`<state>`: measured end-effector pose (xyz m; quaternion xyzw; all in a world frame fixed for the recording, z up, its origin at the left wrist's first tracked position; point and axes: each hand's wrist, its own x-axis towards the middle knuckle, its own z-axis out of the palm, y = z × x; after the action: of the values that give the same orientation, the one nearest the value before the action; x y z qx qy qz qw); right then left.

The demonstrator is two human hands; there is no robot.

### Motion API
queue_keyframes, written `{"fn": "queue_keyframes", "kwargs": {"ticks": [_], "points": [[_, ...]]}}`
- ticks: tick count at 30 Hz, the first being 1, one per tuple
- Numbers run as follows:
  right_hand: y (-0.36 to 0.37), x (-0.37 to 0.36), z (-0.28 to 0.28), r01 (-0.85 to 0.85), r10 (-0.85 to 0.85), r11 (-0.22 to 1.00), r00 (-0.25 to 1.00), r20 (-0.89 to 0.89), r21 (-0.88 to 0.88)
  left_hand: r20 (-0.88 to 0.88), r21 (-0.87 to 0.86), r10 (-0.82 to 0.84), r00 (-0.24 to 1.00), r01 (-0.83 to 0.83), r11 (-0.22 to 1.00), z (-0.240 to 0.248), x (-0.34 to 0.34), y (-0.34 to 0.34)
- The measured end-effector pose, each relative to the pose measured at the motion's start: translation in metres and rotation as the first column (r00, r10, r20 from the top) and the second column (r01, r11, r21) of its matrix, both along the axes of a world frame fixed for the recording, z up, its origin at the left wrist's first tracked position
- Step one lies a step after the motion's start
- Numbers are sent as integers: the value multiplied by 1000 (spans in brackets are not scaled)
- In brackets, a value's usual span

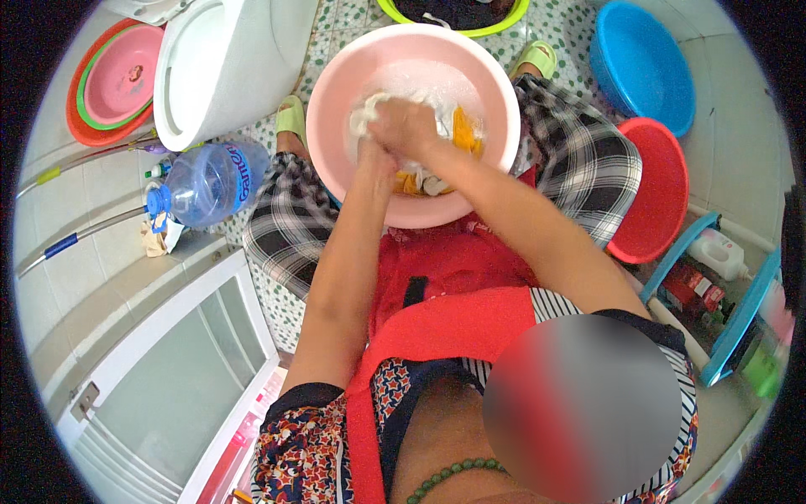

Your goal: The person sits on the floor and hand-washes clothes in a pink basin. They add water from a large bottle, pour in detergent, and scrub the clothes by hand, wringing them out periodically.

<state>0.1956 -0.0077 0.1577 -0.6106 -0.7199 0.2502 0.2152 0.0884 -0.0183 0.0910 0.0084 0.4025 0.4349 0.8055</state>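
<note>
A pink basin (332,172) with foamy water stands between my knees. Wet white cloth (359,115) bunches up at the far left side of my hands. My right hand (405,126) is closed over this cloth. Against it, lower and to the left, is my left hand (375,157), whose fingers are hidden behind the right one and the cloth. A yellow-orange and white cloth (464,132) lies in the water to the right of my hands, and more of the same colours shows beneath my wrists.
A lime-green tub (478,32) with dark cloth sits beyond the basin. To the right are a blue basin (642,67), a red basin (659,189) and a blue-edged rack (705,286) with bottles. At left stand a toilet (197,76), stacked basins (126,76) and a big clear bottle (210,185).
</note>
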Motion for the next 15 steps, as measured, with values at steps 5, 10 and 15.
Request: {"fn": "queue_keyframes", "kwargs": {"ticks": [5, 10, 15], "points": [[46, 84, -67, 234, -232, 964, 972, 35, -129, -336, -90, -3, 942, -29, 996, 42, -8, 7], [42, 95, -77, 254, -246, 965, 964, 103, -67, -819, -49, -246, 519, 364, 930, 22, -48, 17], [33, 68, -110, 151, -134, 986, 971, 200, -71, -831, -337, 242, -502, 798, 500, -14, -6, 26]]}}
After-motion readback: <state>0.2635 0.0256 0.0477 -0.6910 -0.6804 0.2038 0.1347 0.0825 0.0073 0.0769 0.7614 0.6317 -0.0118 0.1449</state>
